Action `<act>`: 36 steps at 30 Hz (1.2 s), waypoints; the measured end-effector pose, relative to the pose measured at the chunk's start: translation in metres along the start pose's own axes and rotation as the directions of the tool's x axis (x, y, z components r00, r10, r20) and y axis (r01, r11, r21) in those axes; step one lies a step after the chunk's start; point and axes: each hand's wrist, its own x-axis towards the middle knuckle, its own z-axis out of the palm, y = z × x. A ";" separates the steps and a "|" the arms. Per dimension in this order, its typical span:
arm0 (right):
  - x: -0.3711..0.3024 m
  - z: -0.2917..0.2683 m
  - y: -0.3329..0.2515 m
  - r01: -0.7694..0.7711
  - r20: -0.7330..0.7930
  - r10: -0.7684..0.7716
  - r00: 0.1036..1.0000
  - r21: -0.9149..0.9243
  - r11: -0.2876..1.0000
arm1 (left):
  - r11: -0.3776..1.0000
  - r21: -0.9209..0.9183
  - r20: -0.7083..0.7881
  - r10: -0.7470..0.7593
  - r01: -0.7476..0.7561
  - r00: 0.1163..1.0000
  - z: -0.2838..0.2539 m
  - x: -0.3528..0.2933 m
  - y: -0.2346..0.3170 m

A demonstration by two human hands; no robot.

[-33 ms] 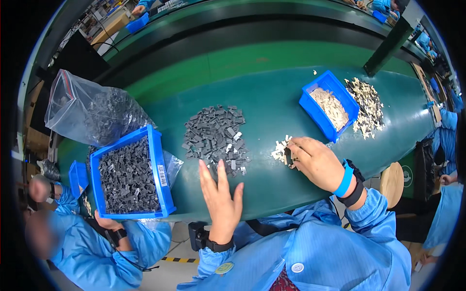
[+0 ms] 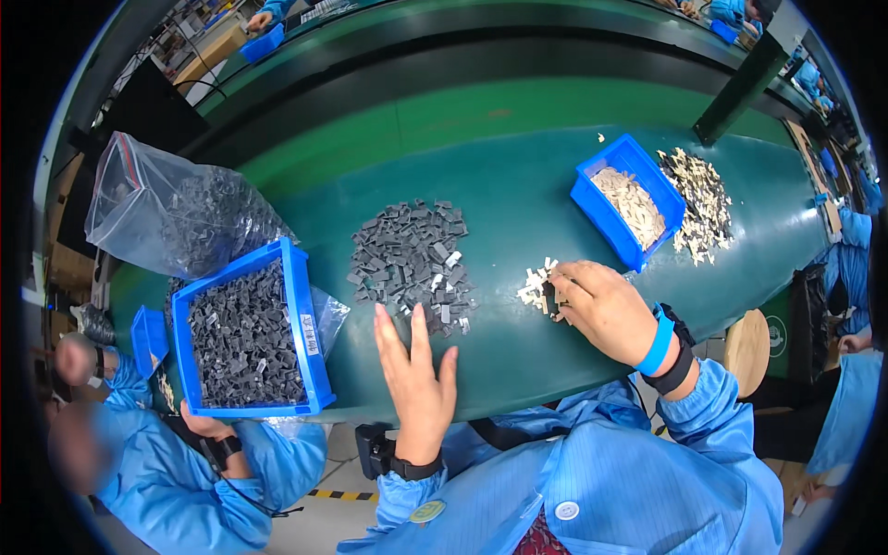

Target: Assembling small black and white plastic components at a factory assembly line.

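A loose pile of small dark grey plastic pieces (image 2: 402,250) lies on the green work surface (image 2: 504,222). My left hand (image 2: 416,384) is at its near edge, fingers spread and the fingertips at the nearest pieces, holding nothing visible. To the right, my right hand (image 2: 601,310) bends over a small heap of cream-coloured pieces (image 2: 535,289). Its fingers are close together and curled down, with dark bits beneath them. Whatever they pinch is hidden under the hand.
A large blue bin (image 2: 319,370) of dark pieces stands left, beside a clear plastic bag (image 2: 129,217). Right, a smaller blue bin (image 2: 597,208) holds cream pieces beside a mixed dark-and-cream pile (image 2: 708,217). A co-worker's blue sleeve (image 2: 287,462) is close on my left.
My left hand has shifted very slightly to the left along the near edge of the grey pile. The right hand stays in place over the cream-coloured pieces.
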 end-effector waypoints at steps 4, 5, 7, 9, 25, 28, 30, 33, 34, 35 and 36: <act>0.014 -0.001 -0.008 -0.004 0.013 0.003 1.000 0.048 0.999 | 0.999 0.001 -0.064 -0.037 0.037 0.997 -0.010 -0.001 -0.012; 0.018 0.000 -0.011 -0.031 0.016 0.030 0.999 0.013 0.999 | 0.998 -0.033 -0.092 -0.047 0.044 0.995 -0.012 -0.003 -0.013; 0.018 0.001 -0.013 -0.052 0.005 0.052 0.999 -0.022 0.998 | 0.983 -0.167 -0.136 -0.096 0.073 0.986 -0.014 -0.008 -0.012; 0.018 0.000 -0.015 -0.049 -0.021 0.049 0.999 -0.001 0.999 | 0.834 -0.531 -0.163 -0.271 0.147 0.949 -0.014 -0.011 -0.011; 0.035 0.057 -0.129 0.089 0.150 -0.548 0.823 0.919 0.385 | -0.610 -0.788 0.273 -0.226 0.083 0.935 -0.075 0.004 0.043; 0.028 0.082 -0.127 0.116 0.120 -0.549 0.827 0.920 0.375 | -0.676 -0.732 0.277 -0.175 0.090 0.945 -0.070 0.003 0.047; 0.022 0.094 -0.124 -0.143 0.332 -0.527 0.782 0.920 0.366 | -0.710 -0.696 0.281 -0.137 0.104 0.950 -0.065 0.005 0.048; 0.018 0.082 -0.132 -0.146 0.246 -0.427 0.870 0.956 0.253 | -0.618 -0.771 0.266 -0.091 0.155 0.960 -0.063 0.000 0.054; 0.014 0.080 -0.132 -0.049 0.168 -0.398 0.902 0.955 0.292 | -0.620 -0.767 0.272 -0.079 0.166 0.959 -0.061 -0.001 0.057; 0.013 0.082 -0.127 -0.010 0.200 -0.381 0.902 0.895 0.447 | -0.168 -0.986 0.044 -0.141 0.020 0.989 -0.058 0.000 0.060; 0.010 0.083 -0.127 -0.010 0.197 -0.368 0.909 0.892 0.452 | 0.321 -0.934 -0.193 -0.082 -0.158 0.978 -0.056 0.002 0.061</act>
